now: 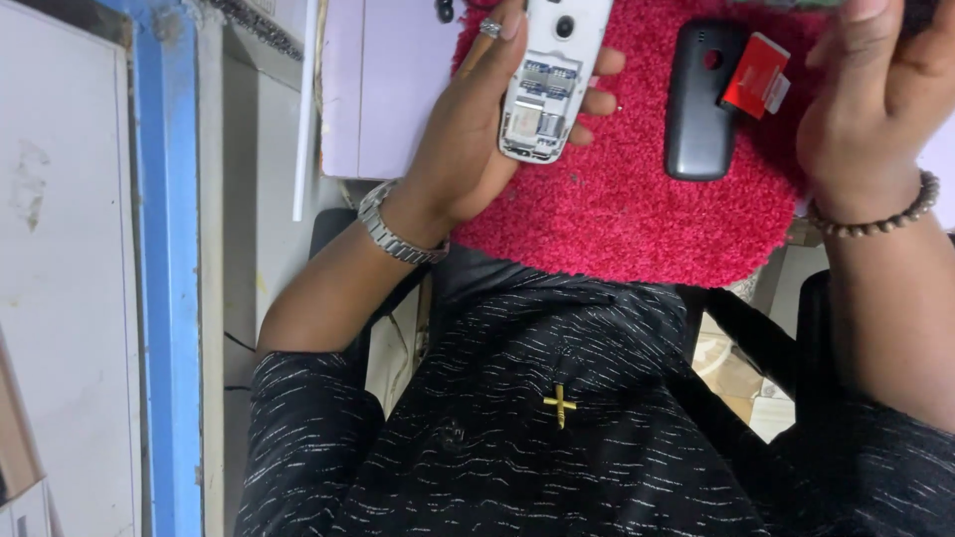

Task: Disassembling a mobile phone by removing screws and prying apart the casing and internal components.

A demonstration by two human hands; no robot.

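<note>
My left hand (477,129) grips a small white phone (550,80) with its back cover off, so the card slots and empty battery bay show. A ring sits on one finger and a metal watch (393,231) on the wrist. My right hand (875,99) is raised at the upper right with a bead bracelet (880,217) on the wrist; its fingertips leave the frame, so what they hold is hidden. On the red fuzzy mat (637,209) between the hands lies a black phone back cover (700,99) with a red and white battery (756,76) resting on it.
A pale lilac surface (383,89) lies left of the mat. A blue-edged white panel (159,268) runs down the left side. My dark patterned shirt with a small gold cross pendant (560,405) fills the bottom.
</note>
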